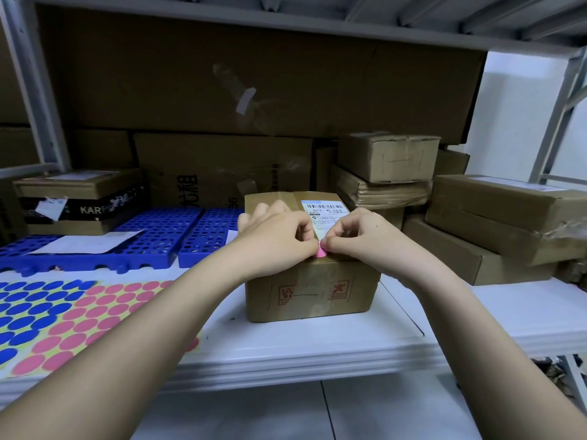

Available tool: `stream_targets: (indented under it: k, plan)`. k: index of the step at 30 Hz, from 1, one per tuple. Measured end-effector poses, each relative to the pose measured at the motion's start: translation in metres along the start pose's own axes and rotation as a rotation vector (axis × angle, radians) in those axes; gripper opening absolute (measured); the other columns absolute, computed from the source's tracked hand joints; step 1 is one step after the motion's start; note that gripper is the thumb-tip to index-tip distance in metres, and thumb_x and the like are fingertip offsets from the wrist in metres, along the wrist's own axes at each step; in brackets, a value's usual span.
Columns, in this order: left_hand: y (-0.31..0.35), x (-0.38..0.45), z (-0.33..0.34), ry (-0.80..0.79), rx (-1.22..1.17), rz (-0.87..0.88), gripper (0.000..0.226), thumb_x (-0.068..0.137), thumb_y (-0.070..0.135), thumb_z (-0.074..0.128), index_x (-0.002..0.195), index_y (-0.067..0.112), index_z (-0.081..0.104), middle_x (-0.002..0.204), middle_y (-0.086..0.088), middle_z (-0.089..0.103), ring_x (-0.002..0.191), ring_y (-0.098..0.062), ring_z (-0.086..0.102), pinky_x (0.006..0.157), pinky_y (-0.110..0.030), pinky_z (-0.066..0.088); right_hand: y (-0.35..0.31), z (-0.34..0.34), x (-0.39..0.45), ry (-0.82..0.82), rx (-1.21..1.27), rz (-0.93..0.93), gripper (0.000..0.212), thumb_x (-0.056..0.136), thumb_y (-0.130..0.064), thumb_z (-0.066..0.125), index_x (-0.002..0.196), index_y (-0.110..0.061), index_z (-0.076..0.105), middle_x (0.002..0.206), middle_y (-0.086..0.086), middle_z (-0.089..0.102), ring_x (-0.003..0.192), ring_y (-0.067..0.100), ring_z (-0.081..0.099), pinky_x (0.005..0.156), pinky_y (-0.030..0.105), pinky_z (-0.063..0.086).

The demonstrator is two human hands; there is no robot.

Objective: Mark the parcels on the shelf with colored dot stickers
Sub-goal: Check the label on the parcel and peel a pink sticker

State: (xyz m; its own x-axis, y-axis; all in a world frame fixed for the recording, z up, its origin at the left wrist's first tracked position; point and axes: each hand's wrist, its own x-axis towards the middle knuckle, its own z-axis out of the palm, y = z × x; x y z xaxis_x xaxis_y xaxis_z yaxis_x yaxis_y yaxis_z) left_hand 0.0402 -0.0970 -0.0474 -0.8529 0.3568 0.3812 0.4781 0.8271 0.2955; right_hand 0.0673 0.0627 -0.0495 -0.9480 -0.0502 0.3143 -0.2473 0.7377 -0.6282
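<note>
Nearest, two sticker sheets lie on the white shelf (317, 347) at the left: the pink dot sheet (95, 325) is partly covered by the left forearm, and the blue dot sheet (28, 315) is cut off by the frame edge. Mid-shelf stands a small cardboard parcel (309, 292); red handling symbols on its front face are too faint to read. Over its near top edge the left hand (276, 238) and right hand (354, 235) meet with fingers curled, both pinching one pink dot sticker (320, 251), mostly hidden by the fingertips. The parcel's shipping label (324, 214) reads "501E" beside a barcode; its smaller print is illegible. Further left are blue perforated racks (152, 236), then a box (79, 201) lettered "KAR", the rest hidden. Stacked cartons (495, 217) stand right.
</note>
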Motion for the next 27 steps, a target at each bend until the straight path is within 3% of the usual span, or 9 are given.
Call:
stream_targets:
  k: [4, 7, 11, 15, 19, 23, 27]
  plan:
    - [0.001, -0.002, 0.005, 0.055, 0.04, 0.018, 0.019, 0.085, 0.045, 0.052, 0.078, 0.027, 0.05, 0.096, 0.01, 0.042, 0.102, -0.016, 0.033, 0.079, -0.033, 0.02, 0.001, 0.001, -0.001, 0.066, -0.097, 0.008, 0.012, 0.08, -0.037, 0.069, 0.07, -0.028, 0.069, 0.096, -0.011, 0.053, 0.106, 0.016, 0.051, 0.096, 0.037, 0.034]
    - [-0.003, -0.006, 0.01, 0.14, 0.081, 0.04, 0.023, 0.083, 0.047, 0.051, 0.08, 0.025, 0.046, 0.094, 0.009, 0.039, 0.101, -0.017, 0.033, 0.083, -0.033, 0.022, 0.005, 0.006, -0.001, 0.122, -0.153, -0.012, 0.016, 0.077, -0.042, 0.071, 0.075, -0.035, 0.056, 0.105, -0.011, 0.052, 0.11, 0.016, 0.046, 0.089, 0.035, 0.027]
    - [-0.011, -0.009, 0.015, 0.188, 0.01, 0.012, 0.031, 0.08, 0.058, 0.052, 0.1, 0.035, 0.047, 0.108, 0.011, 0.035, 0.113, -0.014, 0.032, 0.088, -0.03, 0.022, 0.018, 0.006, -0.002, 0.07, -0.032, 0.006, 0.033, 0.079, -0.045, 0.071, 0.107, -0.037, 0.055, 0.123, -0.012, 0.046, 0.125, 0.013, 0.035, 0.106, 0.038, 0.028]
    - [-0.011, -0.004, 0.01, 0.097, -0.072, -0.078, 0.036, 0.085, 0.052, 0.054, 0.119, 0.039, 0.047, 0.123, 0.01, 0.037, 0.127, -0.016, 0.031, 0.098, -0.033, 0.021, 0.019, 0.011, 0.002, 0.112, 0.172, 0.031, 0.026, 0.088, -0.033, 0.066, 0.113, -0.029, 0.061, 0.119, -0.013, 0.043, 0.13, 0.012, 0.03, 0.098, 0.027, 0.029]
    - [-0.007, -0.002, 0.012, 0.126, 0.018, -0.087, 0.04, 0.087, 0.056, 0.049, 0.122, 0.037, 0.046, 0.128, 0.007, 0.039, 0.126, -0.017, 0.034, 0.1, -0.036, 0.024, 0.019, 0.02, 0.008, 0.22, 0.015, 0.018, 0.029, 0.084, -0.041, 0.068, 0.11, -0.031, 0.061, 0.114, -0.014, 0.041, 0.119, 0.01, 0.031, 0.092, 0.026, 0.027]
    - [-0.008, -0.003, 0.015, 0.148, 0.033, -0.071, 0.043, 0.086, 0.058, 0.047, 0.123, 0.036, 0.046, 0.129, 0.006, 0.04, 0.126, -0.017, 0.035, 0.1, -0.036, 0.024, 0.022, 0.021, 0.008, 0.245, 0.008, -0.018, 0.03, 0.083, -0.041, 0.069, 0.109, -0.031, 0.061, 0.111, -0.014, 0.042, 0.11, 0.006, 0.029, 0.089, 0.026, 0.028]
    - [-0.016, -0.005, 0.01, 0.182, -0.155, -0.088, 0.033, 0.086, 0.05, 0.055, 0.117, 0.04, 0.052, 0.128, 0.009, 0.045, 0.126, -0.015, 0.039, 0.103, -0.037, 0.027, 0.028, 0.023, 0.005, 0.301, 0.161, -0.066, 0.024, 0.087, -0.035, 0.067, 0.109, -0.027, 0.062, 0.117, -0.012, 0.051, 0.116, 0.006, 0.044, 0.092, 0.026, 0.038]
